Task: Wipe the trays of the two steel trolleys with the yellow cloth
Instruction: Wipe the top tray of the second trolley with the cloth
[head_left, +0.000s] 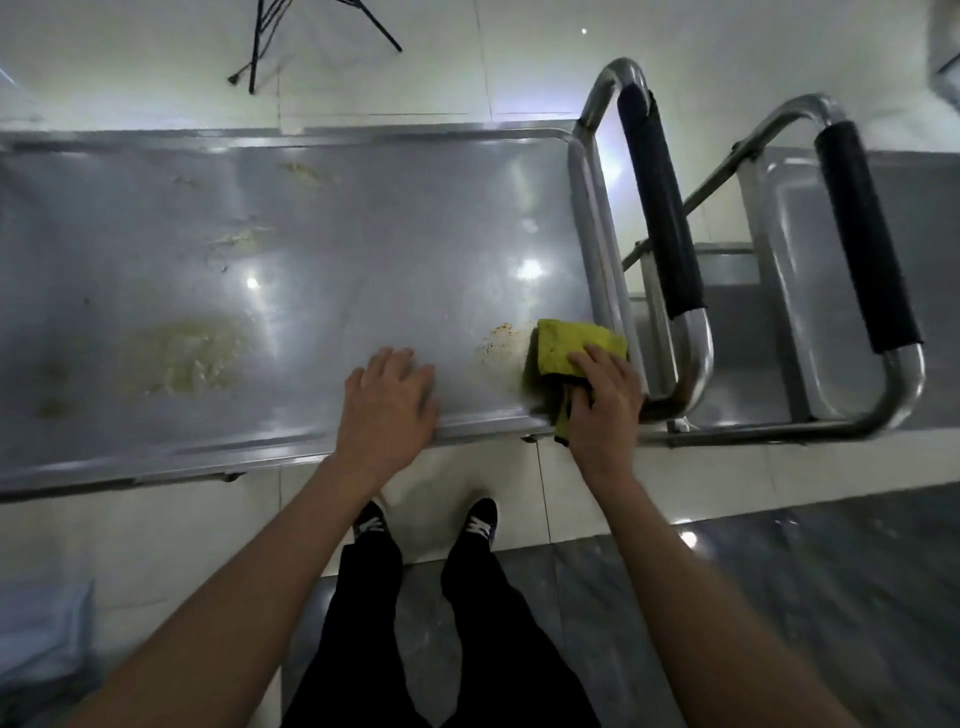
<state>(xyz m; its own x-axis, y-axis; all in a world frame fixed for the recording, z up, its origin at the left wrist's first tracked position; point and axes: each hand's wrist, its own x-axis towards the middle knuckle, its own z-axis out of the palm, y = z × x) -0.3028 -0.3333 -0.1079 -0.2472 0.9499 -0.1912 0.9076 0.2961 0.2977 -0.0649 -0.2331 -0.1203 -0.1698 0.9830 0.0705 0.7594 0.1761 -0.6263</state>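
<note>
A long steel trolley tray (363, 223) stretches across the view in front of me. Yellowish smears and crumbs (182, 356) mark its surface, with a small crumb patch (498, 338) near the right end. My right hand (605, 400) presses the folded yellow cloth (571, 345) onto the tray's near right corner; part of the cloth hangs over the front rim. My left hand (389, 400) lies flat with fingers apart on the front edge of the tray. A second steel trolley tray (810, 291) stands to the right.
Two steel push handles with black grips (660, 208) (867, 244) rise between the trolleys. Black metal legs (260, 47) stand on the white tiled floor beyond. My legs and shoes (478, 525) are below the tray. A pale bundle (41, 649) lies at the lower left.
</note>
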